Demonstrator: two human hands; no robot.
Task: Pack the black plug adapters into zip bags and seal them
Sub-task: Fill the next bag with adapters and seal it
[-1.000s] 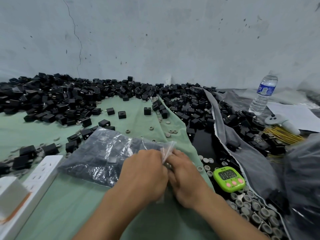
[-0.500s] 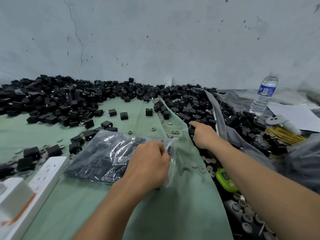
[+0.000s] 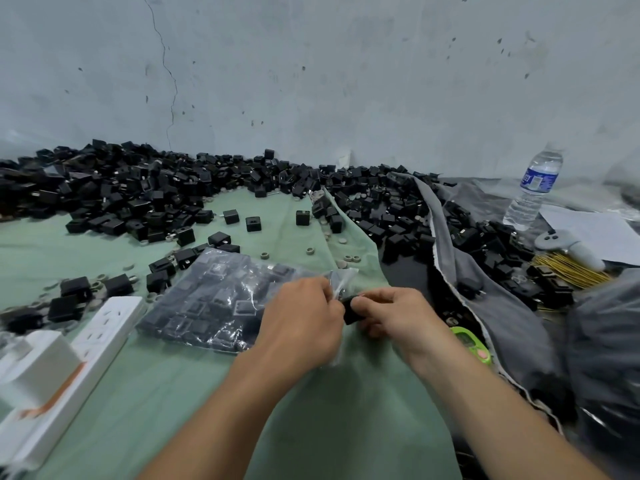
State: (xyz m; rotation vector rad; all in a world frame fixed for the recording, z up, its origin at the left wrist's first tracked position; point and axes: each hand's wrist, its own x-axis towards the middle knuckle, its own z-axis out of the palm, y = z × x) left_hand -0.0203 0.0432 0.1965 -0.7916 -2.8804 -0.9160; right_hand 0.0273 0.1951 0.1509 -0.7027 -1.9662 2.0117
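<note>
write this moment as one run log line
step: loading bag | left hand: pinches zip bag mouth | right hand: holds black plug adapter at bag mouth | bag: part filled, unsealed

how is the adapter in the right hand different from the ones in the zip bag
1. The loose adapter is a single piece; the bagged adapters are many, packed side by side.
2. The loose adapter is bare, pinched by the right hand at the bag's mouth; the bagged adapters lie under the clear plastic of the zip bag on the green cloth.
Shared: both are black and blocky.
</note>
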